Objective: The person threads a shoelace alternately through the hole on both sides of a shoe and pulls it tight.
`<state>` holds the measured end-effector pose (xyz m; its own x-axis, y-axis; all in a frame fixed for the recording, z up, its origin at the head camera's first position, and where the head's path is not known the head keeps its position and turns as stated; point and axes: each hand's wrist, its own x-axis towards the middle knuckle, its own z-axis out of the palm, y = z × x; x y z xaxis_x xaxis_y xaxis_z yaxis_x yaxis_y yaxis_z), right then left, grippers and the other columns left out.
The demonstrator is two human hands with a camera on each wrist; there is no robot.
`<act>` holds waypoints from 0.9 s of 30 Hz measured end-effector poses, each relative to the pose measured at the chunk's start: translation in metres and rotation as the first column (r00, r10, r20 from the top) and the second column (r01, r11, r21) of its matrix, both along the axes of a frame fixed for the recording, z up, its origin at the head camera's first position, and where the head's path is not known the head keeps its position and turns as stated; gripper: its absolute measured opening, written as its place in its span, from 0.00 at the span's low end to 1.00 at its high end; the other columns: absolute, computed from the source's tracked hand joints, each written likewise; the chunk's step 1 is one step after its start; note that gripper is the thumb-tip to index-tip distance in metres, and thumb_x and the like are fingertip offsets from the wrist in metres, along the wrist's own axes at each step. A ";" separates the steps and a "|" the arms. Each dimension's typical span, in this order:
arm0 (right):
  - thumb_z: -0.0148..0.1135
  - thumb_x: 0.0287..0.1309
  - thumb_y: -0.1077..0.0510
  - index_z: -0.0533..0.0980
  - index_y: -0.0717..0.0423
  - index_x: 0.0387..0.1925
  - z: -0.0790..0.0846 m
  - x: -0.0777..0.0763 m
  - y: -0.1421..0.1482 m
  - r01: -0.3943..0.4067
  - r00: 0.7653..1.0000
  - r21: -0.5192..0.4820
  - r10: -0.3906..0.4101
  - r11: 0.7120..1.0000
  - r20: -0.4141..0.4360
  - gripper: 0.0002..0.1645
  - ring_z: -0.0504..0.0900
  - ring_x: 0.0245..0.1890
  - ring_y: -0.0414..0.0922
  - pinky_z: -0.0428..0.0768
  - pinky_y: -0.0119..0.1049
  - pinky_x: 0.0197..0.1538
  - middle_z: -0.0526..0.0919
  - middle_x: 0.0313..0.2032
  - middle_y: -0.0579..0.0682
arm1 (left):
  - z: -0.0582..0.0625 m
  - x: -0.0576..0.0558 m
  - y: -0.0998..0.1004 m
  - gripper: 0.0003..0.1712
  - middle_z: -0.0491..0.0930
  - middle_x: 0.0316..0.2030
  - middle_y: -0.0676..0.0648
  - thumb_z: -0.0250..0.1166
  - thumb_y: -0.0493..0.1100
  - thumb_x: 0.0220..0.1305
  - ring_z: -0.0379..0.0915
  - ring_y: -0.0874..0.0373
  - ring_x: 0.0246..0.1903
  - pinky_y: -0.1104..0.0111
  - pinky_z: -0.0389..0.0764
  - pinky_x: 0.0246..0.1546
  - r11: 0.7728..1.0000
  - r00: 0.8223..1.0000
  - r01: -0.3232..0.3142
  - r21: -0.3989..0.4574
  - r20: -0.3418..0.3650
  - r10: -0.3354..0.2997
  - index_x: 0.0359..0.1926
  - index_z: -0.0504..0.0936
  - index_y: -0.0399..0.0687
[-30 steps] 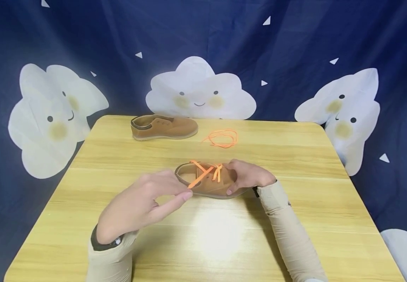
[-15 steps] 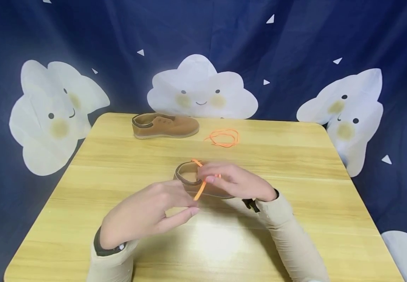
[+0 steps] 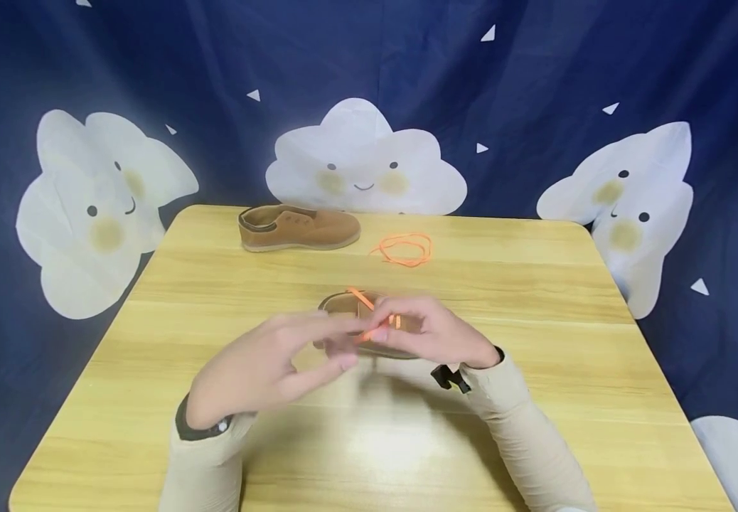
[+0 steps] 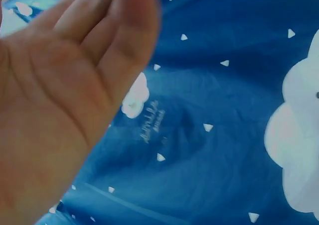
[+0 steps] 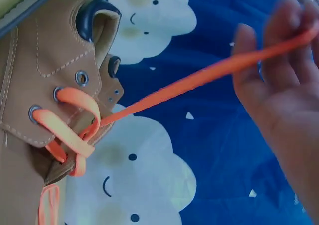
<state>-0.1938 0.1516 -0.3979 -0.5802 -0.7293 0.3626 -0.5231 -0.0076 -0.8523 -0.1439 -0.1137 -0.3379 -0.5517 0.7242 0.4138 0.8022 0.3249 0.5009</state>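
A brown shoe stands on the table, its toe to the right and partly behind both hands. Orange shoelace runs through two eyelets on the near flap and stretches from the shoe to my right hand. With thumb and fingers, that right hand pinches the lace above the shoe. Beside the lace's short end, my left hand has its fingers extended and thumb apart, its fingertips blurred. The left wrist view shows the palm of the left hand with straight fingers and no lace visible.
A second brown shoe, without a lace, stands at the back left of the wooden table. To its right lies a loose coil of orange shoelace. A blue curtain with clouds hangs behind.
My right hand has left the shoe's toe, moved left and taken hold of the lace. The left hand, which pinched the lace end, has let it go.
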 end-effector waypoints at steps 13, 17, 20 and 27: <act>0.59 0.69 0.69 0.85 0.53 0.41 -0.003 -0.020 0.019 0.359 0.933 -0.251 -0.333 0.899 0.139 0.11 0.72 0.33 0.41 0.74 0.30 0.37 0.80 0.31 0.42 | -0.055 -0.070 0.028 0.10 0.81 0.39 0.51 0.64 0.44 0.69 0.76 0.59 0.39 0.64 0.80 0.42 0.957 0.957 -0.277 -0.086 0.063 0.282 0.46 0.89 0.47; 0.61 0.69 0.67 0.84 0.59 0.41 -0.010 -0.026 0.018 0.475 0.880 -0.095 -0.473 0.875 0.042 0.07 0.68 0.30 0.42 0.69 0.31 0.34 0.75 0.28 0.46 | -0.077 -0.082 0.039 0.10 0.78 0.37 0.50 0.67 0.43 0.66 0.70 0.60 0.35 0.69 0.76 0.35 0.944 0.956 -0.255 -0.208 0.094 0.279 0.46 0.89 0.49; 0.62 0.71 0.63 0.85 0.56 0.41 -0.017 -0.029 0.015 0.515 0.857 0.086 -0.509 0.853 -0.081 0.06 0.71 0.32 0.42 0.72 0.32 0.38 0.79 0.32 0.48 | -0.089 -0.085 0.044 0.10 0.79 0.39 0.49 0.70 0.44 0.65 0.71 0.60 0.35 0.69 0.77 0.36 0.935 0.957 -0.225 -0.276 0.120 0.266 0.46 0.90 0.49; 0.62 0.70 0.63 0.84 0.55 0.39 -0.030 -0.033 0.007 0.554 0.826 0.314 -0.463 0.771 -0.320 0.05 0.76 0.39 0.44 0.77 0.38 0.46 0.83 0.37 0.49 | -0.097 -0.086 0.050 0.06 0.83 0.44 0.50 0.71 0.39 0.64 0.79 0.57 0.44 0.63 0.82 0.49 0.930 0.961 -0.190 -0.315 0.133 0.241 0.42 0.89 0.49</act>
